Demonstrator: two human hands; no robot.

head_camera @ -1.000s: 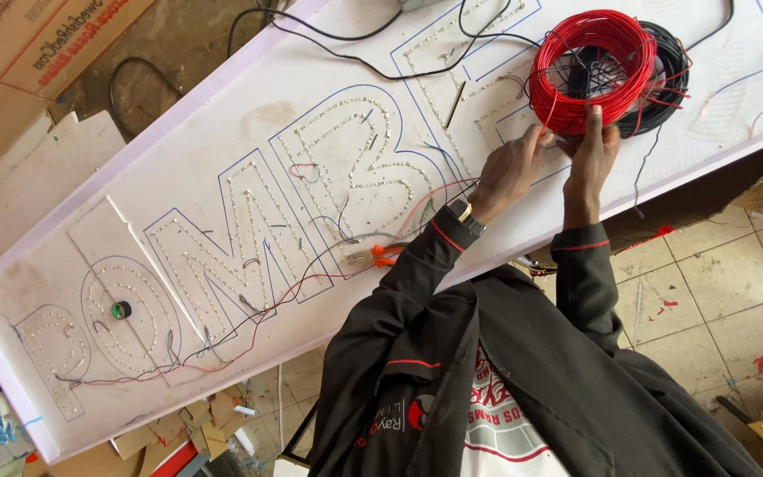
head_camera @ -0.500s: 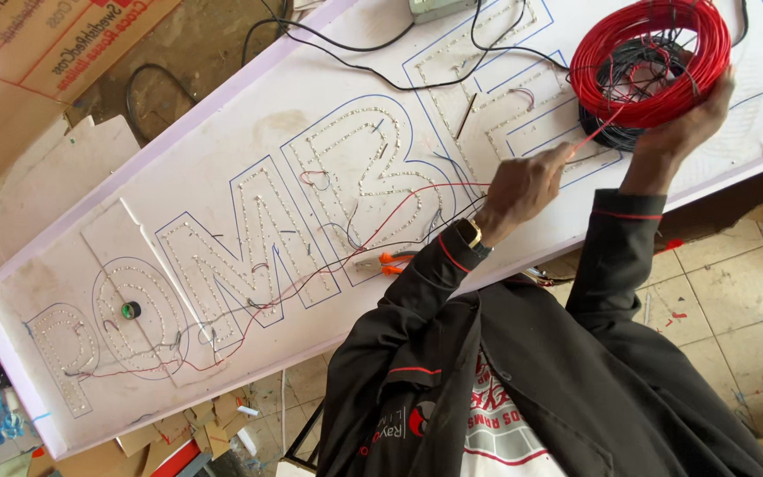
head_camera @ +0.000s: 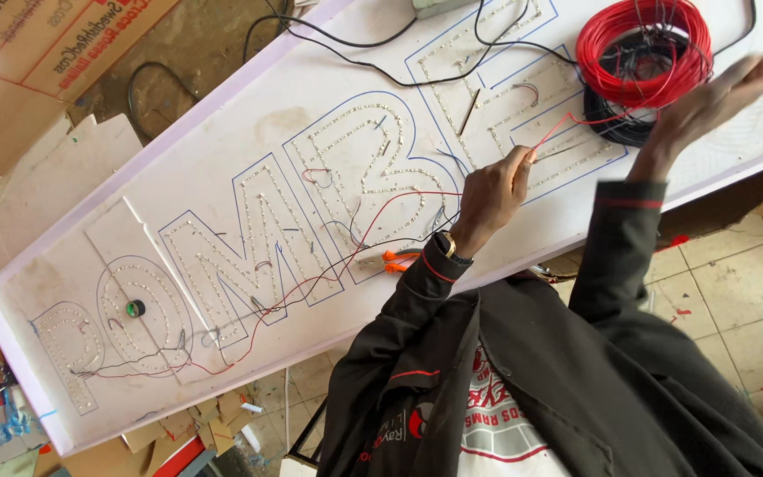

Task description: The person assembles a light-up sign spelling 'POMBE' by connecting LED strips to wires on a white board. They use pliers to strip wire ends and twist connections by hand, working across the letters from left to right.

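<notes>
Head view: at the near edge of the white sign board (head_camera: 249, 115), orange-handled pliers (head_camera: 396, 259) lie flat, just beside the left wrist. The left hand (head_camera: 492, 194) is held over the middle of the board, and the red wire (head_camera: 567, 126) is pinched between thumb and forefinger, with the other fingers curled. From the pinch the strand runs up to the red wire coil (head_camera: 595, 53), near the far right corner. This coil stands tilted over a black wire coil (head_camera: 615, 132). The right hand (head_camera: 704, 97) is blurred. Its fingers appear stretched out and pressed together against the coil's rim, but a grip cannot be confirmed.

In this step the strand is best kept lightly taut between pinch and coil. Turns should be released one at a time so that loops are not tangled or snagged on the lamp points.

The board is matt, smooth and rigid. Its letters are outlined in blue and filled with rows of small raised lamp points. The wire is thin, glossy and springy. A black cable (head_camera: 355, 42) is looped loosely along the far edge.
</notes>
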